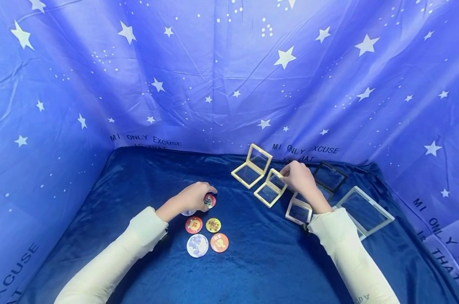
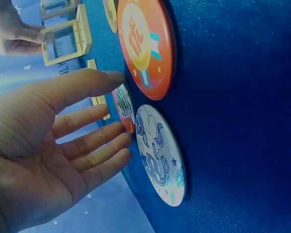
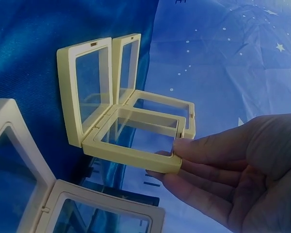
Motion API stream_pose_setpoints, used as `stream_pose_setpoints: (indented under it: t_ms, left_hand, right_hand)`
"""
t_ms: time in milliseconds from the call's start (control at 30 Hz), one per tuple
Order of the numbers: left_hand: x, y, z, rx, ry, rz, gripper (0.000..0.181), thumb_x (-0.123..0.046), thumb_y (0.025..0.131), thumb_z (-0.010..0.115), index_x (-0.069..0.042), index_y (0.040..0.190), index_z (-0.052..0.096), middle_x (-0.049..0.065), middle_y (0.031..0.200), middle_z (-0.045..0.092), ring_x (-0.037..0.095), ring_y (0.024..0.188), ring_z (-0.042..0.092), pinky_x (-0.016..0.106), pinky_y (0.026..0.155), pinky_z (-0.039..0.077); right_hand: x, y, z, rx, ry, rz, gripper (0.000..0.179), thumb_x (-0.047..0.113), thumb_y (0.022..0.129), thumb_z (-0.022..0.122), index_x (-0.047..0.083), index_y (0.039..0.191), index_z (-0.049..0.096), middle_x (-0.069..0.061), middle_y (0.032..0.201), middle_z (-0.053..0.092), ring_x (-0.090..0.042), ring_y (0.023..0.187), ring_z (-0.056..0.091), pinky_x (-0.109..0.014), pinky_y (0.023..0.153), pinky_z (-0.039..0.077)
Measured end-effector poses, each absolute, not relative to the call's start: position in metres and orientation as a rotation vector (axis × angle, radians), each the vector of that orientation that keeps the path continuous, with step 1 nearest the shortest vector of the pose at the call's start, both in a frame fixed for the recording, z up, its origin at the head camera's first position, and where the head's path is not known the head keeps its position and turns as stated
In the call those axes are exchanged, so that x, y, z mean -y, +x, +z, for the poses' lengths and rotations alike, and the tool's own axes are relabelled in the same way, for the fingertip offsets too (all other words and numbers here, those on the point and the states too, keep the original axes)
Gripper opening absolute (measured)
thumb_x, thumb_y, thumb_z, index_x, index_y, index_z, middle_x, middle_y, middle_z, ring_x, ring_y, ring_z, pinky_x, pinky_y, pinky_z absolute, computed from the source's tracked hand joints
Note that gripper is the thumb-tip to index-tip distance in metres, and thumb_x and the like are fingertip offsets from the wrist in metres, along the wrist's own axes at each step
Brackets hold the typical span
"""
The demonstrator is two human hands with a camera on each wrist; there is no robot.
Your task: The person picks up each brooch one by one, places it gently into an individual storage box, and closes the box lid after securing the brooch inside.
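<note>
In the head view my left hand (image 1: pixel 193 196) is over a round red badge (image 1: pixel 210 201) with a green tree picture. The left wrist view has its fingers and thumb spread around that badge, with a white cartoon badge (image 2: pixel 160 155) beside the fingertips. My right hand (image 1: pixel 300 180) pinches the raised half of a small cream hinged display frame (image 3: pixel 131 158) between thumb and fingers. This frame stands unfolded, with clear film in both halves. Just behind it is a second cream frame (image 1: pixel 240 181), also unfolded.
Nearer me lie a red badge (image 1: pixel 193 225), a yellow badge (image 1: pixel 213 225), a purple-and-white badge (image 1: pixel 197 245) and an orange badge (image 1: pixel 219 242). Around my right forearm are a pinkish frame (image 1: pixel 292 220), a black frame (image 1: pixel 340 183) and a large white frame (image 1: pixel 375 202). Starry curtains enclose the blue cloth.
</note>
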State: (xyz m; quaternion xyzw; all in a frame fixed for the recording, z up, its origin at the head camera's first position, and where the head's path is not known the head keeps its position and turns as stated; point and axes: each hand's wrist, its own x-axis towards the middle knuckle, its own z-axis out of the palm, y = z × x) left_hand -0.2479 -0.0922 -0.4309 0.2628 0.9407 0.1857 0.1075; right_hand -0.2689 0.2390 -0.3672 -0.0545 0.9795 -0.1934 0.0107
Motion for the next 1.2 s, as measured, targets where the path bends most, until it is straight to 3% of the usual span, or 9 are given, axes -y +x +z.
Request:
stream_pose_setpoints:
  t_ms: [300,533,900,1067,1200]
  left_hand:
    - [0.091,-0.250,-0.432,-2.772,0.764,0.533,0.054,-0.012,0.081,0.086,-0.008,0.132,0.067,0.013,0.133,0.066,0.032,0.126,0.059,0.048,0.105,0.049]
    - [0.090,-0.250,-0.431,-2.763,0.767,0.528,0.056,-0.011,0.080,0.086,-0.007,0.132,0.067,0.013,0.132,0.066,0.032,0.126,0.059,0.047,0.104,0.050]
    - [0.087,-0.250,-0.430,-2.747,0.781,0.531,0.054,-0.007,0.079,0.087,-0.003,0.129,0.068,0.014,0.127,0.068,0.031,0.121,0.062,0.045,0.101,0.052]
    - [0.087,-0.250,-0.430,-2.752,0.746,0.532,0.053,-0.009,0.079,0.087,-0.003,0.128,0.068,0.014,0.126,0.068,0.031,0.121,0.061,0.045,0.102,0.052]
    - [0.088,-0.251,-0.432,-2.758,0.739,0.542,0.054,-0.009,0.077,0.088,-0.003,0.127,0.069,0.014,0.126,0.068,0.030,0.119,0.063,0.045,0.102,0.052]
  right_hand:
    - [-0.227,-0.270,-0.356,-3.089,-0.299,-0.606,0.019,0.003,0.094,0.065,-0.003,0.108,0.077,-0.021,0.107,0.076,-0.038,0.099,0.073,-0.052,0.087,0.057]
    - [-0.209,-0.267,-0.349,-3.101,-0.459,-0.633,0.016,-0.001,0.093,0.066,0.001,0.103,0.079,-0.018,0.103,0.078,-0.034,0.091,0.074,-0.050,0.082,0.058]
    - [-0.181,-0.264,-0.357,-3.106,-0.619,-0.602,0.027,-0.009,0.089,0.059,0.002,0.101,0.080,-0.015,0.098,0.079,-0.027,0.083,0.074,-0.042,0.074,0.059]
    - [-0.172,-0.259,-0.359,-3.069,-0.648,-0.592,0.034,-0.014,0.087,0.055,0.003,0.103,0.080,-0.012,0.097,0.079,-0.019,0.075,0.067,-0.035,0.069,0.053]
    - [-0.168,-0.258,-0.364,-3.046,-0.677,-0.609,0.034,-0.015,0.088,0.054,0.004,0.099,0.080,-0.009,0.088,0.076,-0.015,0.068,0.058,-0.031,0.066,0.046]
